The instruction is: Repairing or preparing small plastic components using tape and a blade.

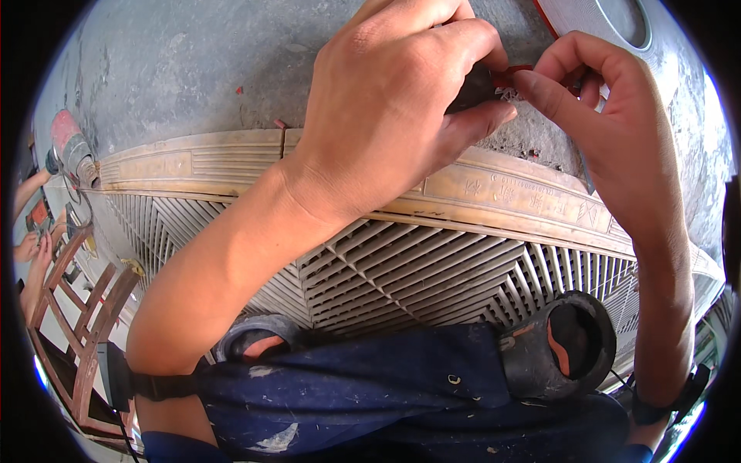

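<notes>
My left hand (394,100) reaches up over the grey surface, its fingers and thumb closed around a dark, rounded piece (472,91) mostly hidden by them. Facing it, my right hand (606,116) pinches a thin red strip (512,76) between thumb and fingers. The strip meets the dark piece in the gap between both hands; how they join is hidden. Small whitish bits (509,94) show just below the strip. Red crumbs and dark specks lie on the surface under my hands.
A grey object with a large round opening (598,11) lies at upper right. Patterned tan trim (494,189) edges the surface above a slatted panel (401,278). At far left are a red tool (71,143), another person's hands (35,251) and a brown wooden chair (77,339).
</notes>
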`<state>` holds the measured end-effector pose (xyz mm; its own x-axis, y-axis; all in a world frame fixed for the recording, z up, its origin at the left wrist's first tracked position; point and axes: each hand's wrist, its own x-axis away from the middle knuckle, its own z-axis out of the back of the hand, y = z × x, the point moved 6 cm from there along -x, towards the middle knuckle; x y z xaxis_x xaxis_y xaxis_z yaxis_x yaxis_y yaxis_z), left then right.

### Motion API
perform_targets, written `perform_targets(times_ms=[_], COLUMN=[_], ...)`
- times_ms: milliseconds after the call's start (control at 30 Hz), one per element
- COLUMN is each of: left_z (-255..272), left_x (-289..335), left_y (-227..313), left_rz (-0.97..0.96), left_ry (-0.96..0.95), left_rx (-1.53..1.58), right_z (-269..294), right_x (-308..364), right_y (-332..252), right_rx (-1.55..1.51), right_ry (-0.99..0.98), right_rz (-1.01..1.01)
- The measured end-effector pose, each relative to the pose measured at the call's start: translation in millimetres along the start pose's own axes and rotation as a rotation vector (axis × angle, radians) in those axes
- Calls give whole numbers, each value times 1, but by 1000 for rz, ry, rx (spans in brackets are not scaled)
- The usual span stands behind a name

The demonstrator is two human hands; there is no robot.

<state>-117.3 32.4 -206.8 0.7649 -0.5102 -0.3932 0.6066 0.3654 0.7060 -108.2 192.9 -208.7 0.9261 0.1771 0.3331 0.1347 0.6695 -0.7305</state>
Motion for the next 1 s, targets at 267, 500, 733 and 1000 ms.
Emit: perform_targets(times_ms=[267, 500, 733, 1000], left_z=[0, -1, 1, -1], left_x=[-1, 2, -5, 2], left_y=[-1, -4, 6, -4], left_rz=[-2, -10, 13, -21], left_ry=[20, -7, -69, 28], left_rx=[19, 19, -52, 67], right_z=[-3, -6, 0, -1], right_x=[1, 0, 1, -1], right_y=[0, -2, -1, -1], right_rx=[21, 58, 82, 47], right_ry=[46, 57, 49, 54], right_rz=[19, 26, 32, 13])
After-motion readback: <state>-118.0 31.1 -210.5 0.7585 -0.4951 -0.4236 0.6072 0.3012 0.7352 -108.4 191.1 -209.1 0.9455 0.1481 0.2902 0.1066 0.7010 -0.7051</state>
